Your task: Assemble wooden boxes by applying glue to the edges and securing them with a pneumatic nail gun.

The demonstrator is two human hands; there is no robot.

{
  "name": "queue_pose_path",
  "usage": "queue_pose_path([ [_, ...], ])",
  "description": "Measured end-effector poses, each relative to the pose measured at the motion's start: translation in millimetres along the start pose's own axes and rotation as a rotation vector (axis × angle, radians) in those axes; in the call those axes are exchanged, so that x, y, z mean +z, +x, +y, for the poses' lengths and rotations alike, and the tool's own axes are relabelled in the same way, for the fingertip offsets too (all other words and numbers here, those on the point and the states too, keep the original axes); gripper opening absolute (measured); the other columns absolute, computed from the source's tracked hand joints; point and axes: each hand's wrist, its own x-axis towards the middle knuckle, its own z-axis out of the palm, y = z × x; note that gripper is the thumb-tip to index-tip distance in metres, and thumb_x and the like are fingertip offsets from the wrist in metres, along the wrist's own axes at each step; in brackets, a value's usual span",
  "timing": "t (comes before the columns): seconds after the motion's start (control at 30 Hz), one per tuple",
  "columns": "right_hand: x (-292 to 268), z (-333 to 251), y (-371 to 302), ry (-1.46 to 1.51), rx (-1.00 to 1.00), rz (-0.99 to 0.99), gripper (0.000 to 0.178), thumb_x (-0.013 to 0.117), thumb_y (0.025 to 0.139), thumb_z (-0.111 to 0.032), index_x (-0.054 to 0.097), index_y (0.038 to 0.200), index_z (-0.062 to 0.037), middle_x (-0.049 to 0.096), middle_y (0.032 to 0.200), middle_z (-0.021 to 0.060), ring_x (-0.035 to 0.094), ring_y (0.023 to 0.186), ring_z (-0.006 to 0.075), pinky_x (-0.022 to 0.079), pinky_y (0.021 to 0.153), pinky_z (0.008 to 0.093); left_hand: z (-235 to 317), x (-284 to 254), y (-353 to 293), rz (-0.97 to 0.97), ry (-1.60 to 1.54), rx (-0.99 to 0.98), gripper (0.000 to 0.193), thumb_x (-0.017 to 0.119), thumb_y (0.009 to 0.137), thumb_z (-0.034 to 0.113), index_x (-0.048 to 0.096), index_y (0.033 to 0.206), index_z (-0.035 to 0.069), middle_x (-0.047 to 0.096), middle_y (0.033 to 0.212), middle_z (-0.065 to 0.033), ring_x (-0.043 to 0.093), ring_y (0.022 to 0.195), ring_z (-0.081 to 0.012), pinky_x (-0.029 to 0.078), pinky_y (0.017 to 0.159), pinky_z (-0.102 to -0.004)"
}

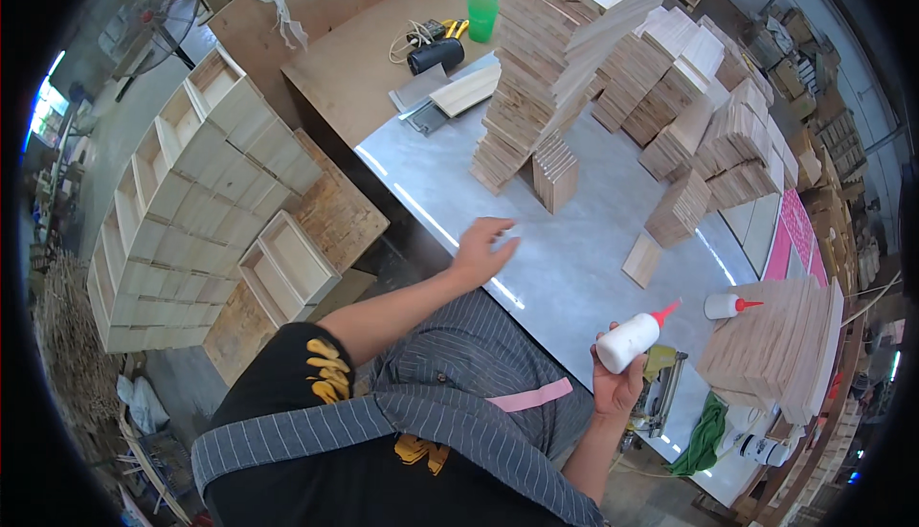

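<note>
Right hand [620, 389]: wrapped round the white bottle [627, 341] — an even squeeze should serve.
Left hand [483, 253]: loosely spread near the table [574, 264], best kept clear of the nozzle [667, 313] (red).

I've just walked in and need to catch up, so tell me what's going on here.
A person is at a grey-topped table, their right grip around a white bottle with a red nozzle. Their left grip is open over the tabletop's near edge, fingers parted. A tall stack of wooden boards stands ahead, and a second white bottle is by more boards on the right. Open wooden boxes are piled to the left.
</note>
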Motion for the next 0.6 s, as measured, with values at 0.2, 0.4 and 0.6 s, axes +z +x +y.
queue_pose_path([
  [0.2,-23,7,9,-1.029,-0.262,0.354,0.079,0.083,0.083,-0.012,0.038,0.148,-0.0047,0.054,0.138,0.0137,0.056,0.126,0.0275,0.046,0.108,0.0417,-45,-107,38,0.323,0.175,-0.001,0.029,0.079,0.083,0.019,0.072,0.107,0.003,0.071,0.098,-0.0135,0.067,0.084,-0.027,0.055,0.076,-0.0379],
  [0.4,-58,55,35,-1.284,-0.495,0.419,0.089,0.087,0.077,-0.01,0.036,0.15,-0.0033,0.051,0.139,0.0148,0.054,0.128,0.0285,0.041,0.11,0.0417,-55,-130,136,0.327,0.584,0.242,0.041,0.081,0.079,0.026,0.068,0.113,0.007,0.067,0.107,-0.0133,0.06,0.106,-0.0322,0.049,0.092,-0.0436],
  [0.6,-60,75,39,-1.355,-0.504,0.482,0.081,0.082,0.085,-0.023,0.037,0.147,0.001,0.052,0.136,0.0175,0.056,0.122,0.0288,0.044,0.105,0.0408,-42,-109,234,0.155,0.787,0.203,0.072,0.08,0.076,0.043,0.055,0.133,0.006,0.06,0.122,-0.0214,0.054,0.117,-0.0402,0.045,0.101,-0.0502],
])
